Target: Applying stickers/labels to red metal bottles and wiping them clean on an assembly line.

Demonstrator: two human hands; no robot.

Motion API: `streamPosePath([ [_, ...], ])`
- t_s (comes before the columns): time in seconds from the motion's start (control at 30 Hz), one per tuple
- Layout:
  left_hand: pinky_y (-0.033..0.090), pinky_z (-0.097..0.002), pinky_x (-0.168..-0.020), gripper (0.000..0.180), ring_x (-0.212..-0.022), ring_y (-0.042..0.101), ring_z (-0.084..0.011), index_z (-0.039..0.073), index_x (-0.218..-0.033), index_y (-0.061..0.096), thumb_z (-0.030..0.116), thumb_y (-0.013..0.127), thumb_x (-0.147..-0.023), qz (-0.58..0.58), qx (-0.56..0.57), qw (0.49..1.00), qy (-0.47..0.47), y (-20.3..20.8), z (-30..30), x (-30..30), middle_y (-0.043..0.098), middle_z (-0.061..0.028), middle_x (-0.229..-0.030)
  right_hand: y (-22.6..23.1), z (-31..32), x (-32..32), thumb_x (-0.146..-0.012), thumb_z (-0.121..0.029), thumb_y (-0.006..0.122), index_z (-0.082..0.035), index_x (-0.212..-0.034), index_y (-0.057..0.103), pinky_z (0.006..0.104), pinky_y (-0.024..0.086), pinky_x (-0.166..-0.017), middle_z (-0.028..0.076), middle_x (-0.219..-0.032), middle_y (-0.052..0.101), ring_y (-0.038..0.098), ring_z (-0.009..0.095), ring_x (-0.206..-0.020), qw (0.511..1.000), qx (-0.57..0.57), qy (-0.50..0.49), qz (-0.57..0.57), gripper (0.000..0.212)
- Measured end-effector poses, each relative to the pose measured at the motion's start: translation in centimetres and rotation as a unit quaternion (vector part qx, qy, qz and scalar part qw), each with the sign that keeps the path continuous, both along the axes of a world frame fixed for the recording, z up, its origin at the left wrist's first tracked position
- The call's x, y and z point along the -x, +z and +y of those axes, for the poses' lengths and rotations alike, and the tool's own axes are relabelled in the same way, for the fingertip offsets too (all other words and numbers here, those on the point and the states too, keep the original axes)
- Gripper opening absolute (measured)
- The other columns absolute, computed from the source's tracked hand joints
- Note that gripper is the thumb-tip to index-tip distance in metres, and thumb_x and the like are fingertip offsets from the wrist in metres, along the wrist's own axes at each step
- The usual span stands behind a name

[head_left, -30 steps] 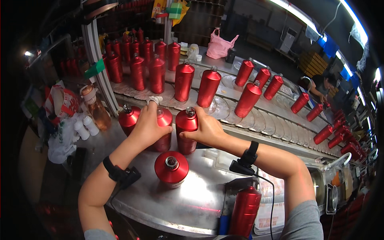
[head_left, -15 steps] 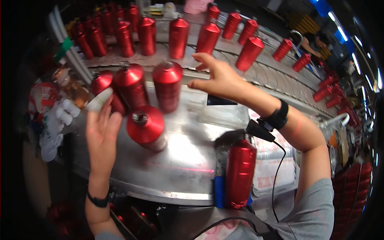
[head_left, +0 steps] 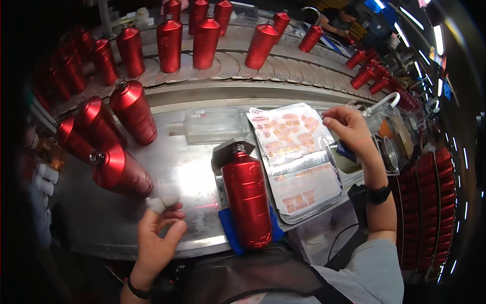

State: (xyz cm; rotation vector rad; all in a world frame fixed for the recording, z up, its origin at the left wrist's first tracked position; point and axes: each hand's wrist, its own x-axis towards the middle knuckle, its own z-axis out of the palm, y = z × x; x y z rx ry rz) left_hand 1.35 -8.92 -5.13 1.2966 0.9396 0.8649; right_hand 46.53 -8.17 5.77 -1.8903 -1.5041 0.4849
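My left hand [head_left: 159, 238] hovers over the near edge of the metal table [head_left: 177, 223], fingers loosely apart and holding nothing; a white wrap [head_left: 161, 204] covers one fingertip. On the right, my right hand [head_left: 349, 129] is at the upper right edge of a stack of printed sticker sheets [head_left: 291, 134], thumb and forefinger slightly apart. Whether they touch the paper I cannot tell. A red bottle [head_left: 247, 200] leans in a stand with a blue cloth [head_left: 230, 230], between my hands. Beyond my left hand stands another red bottle [head_left: 124, 175], in front of several more.
Behind the table, a curved slat conveyor [head_left: 228, 68] carries several red bottles [head_left: 169, 45]. A clear plastic block [head_left: 215, 126] lies behind the stand. At the right are a white curved pipe [head_left: 382, 104] and stacked red bottles [head_left: 428, 213]. Another person [head_left: 336, 23] sits far back.
My view has turned right. My right hand has gone from beside the standing bottles to the sticker sheets; my left hand has drawn back from the bottles toward the table's near edge.
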Motion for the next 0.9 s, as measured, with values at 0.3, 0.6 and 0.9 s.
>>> streamPosePath([
  [0.3, 0.040, -0.0415, -0.108, 0.094, -0.128, 0.049, -0.0281, 0.004, -0.151, 0.016, 0.016, 0.079, -0.081, -0.081, 0.054, 0.987, -0.130, -2.0, 0.6, -9.7, 0.041, -0.0207, -0.141, -11.3, -3.1, -10.2, -0.078, -0.021, 0.071, -0.001, -0.096, 0.071, 0.0343, 0.053, -0.076, 0.013, -0.086, 0.072, 0.069, 0.025, -0.082, 0.987, 0.051, -0.099, -0.117, 0.027],
  [0.6, 0.042, -0.0377, -0.105, 0.101, -0.123, 0.052, -0.0225, 0.006, -0.151, 0.016, 0.013, 0.083, -0.076, -0.071, 0.106, 0.989, -0.080, -2.4, 0.7, -11.4, 0.044, -0.0146, -0.140, -14.7, 5.5, -16.4, -0.068, -0.030, 0.080, -0.005, -0.103, 0.070, 0.0428, 0.052, -0.084, 0.017, -0.101, 0.069, 0.066, 0.033, -0.099, 0.940, 0.047, -0.167, -0.295, 0.044],
  [0.9, 0.040, -0.0372, -0.107, 0.108, -0.128, 0.050, -0.0234, 0.006, -0.152, 0.017, 0.014, 0.088, -0.071, -0.093, 0.162, 0.978, -0.088, -2.6, 1.3, -11.4, 0.043, -0.0144, -0.142, -16.1, 7.6, -21.1, -0.063, -0.030, 0.084, -0.006, -0.086, 0.072, 0.0365, 0.053, -0.070, 0.011, -0.082, 0.071, 0.069, 0.028, -0.079, 0.969, 0.117, -0.132, -0.174, 0.035],
])
